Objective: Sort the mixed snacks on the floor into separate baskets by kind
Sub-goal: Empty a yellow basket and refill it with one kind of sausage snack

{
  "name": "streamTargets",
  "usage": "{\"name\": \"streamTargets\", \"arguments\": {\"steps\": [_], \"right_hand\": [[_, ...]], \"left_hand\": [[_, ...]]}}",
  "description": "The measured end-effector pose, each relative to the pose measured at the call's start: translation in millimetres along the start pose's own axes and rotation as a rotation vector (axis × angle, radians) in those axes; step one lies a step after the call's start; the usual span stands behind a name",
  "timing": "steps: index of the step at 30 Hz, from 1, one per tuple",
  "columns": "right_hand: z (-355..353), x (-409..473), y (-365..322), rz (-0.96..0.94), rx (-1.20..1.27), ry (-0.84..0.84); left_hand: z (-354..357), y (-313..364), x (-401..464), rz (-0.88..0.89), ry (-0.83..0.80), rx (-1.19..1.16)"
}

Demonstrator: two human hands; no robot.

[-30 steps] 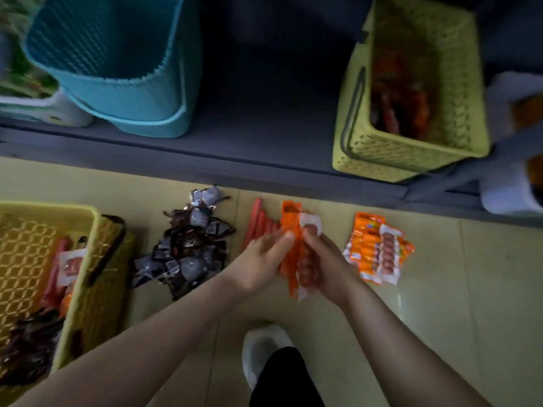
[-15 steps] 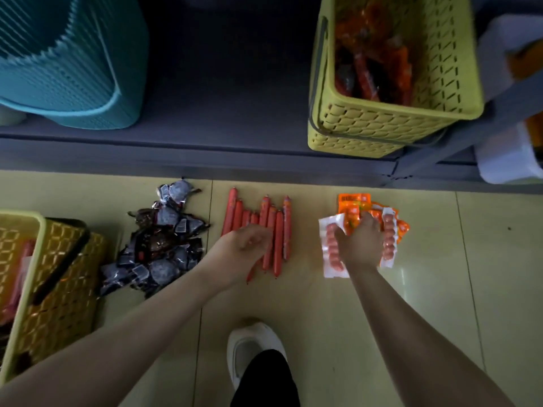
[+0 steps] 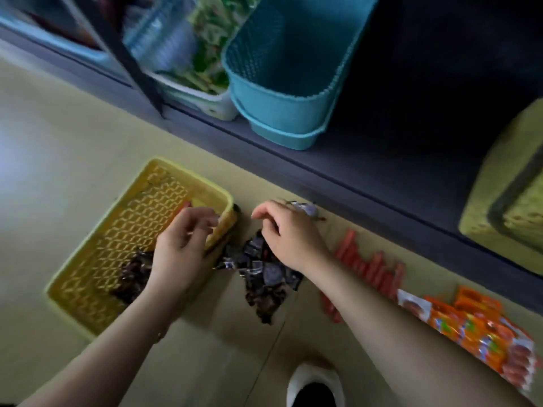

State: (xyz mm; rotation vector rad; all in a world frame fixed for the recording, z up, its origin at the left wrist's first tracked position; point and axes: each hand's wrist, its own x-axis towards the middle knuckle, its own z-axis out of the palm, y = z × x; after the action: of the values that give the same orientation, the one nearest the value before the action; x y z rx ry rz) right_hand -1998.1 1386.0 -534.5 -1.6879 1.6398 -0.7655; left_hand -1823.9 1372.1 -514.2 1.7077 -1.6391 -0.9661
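Note:
A yellow basket (image 3: 176,168) stands on the floor at the left, with dark snack packets (image 3: 132,274) inside. My left hand (image 3: 182,251) is at its right rim, fingers curled over the edge. Just right of the basket lies a pile of dark packets (image 3: 264,277). My right hand (image 3: 291,236) hovers over that pile with loosely curled fingers and holds nothing. Further right on the floor is a row of red sausage sticks (image 3: 370,265), then a heap of orange sausage packs (image 3: 476,324).
A low dark shelf (image 3: 367,183) runs along the back. On it stand a teal basket (image 3: 282,92), a white tub of green packets (image 3: 205,98) and, at the far right, another yellow basket (image 3: 505,207). My white shoe (image 3: 314,383) is at the bottom.
The view swung left. My right hand let go of the orange packs and moved over the dark packets. My left hand left the red sticks and reached the floor basket's rim.

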Motion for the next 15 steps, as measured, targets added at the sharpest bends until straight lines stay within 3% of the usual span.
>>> {"name": "streamTargets", "arguments": {"steps": [3, 6, 10, 12, 15], "right_hand": [[25.8, 33.4, -25.7, -0.130, -0.069, -0.124], [52.8, 64.5, -36.2, -0.230, -0.157, -0.310], [84.1, 98.2, -40.6, -0.177, -0.471, -0.635], [95.5, 108.7, -41.2, -0.143, -0.698, -0.753], [109.0, 119.4, -40.2, -0.036, -0.781, -0.856]], "left_hand": [[-35.0, -45.0, 17.0, -0.195, 0.008, 0.216], [-46.4, -90.4, 29.2, -0.241, -0.274, 0.518], [-28.0, -124.4, 46.4, -0.191, -0.505, 0.629], [-13.1, -133.1, 56.8, -0.212, -0.569, 0.772], [-5.7, -129.8, 66.9, -0.239, -0.591, 0.903]]}}
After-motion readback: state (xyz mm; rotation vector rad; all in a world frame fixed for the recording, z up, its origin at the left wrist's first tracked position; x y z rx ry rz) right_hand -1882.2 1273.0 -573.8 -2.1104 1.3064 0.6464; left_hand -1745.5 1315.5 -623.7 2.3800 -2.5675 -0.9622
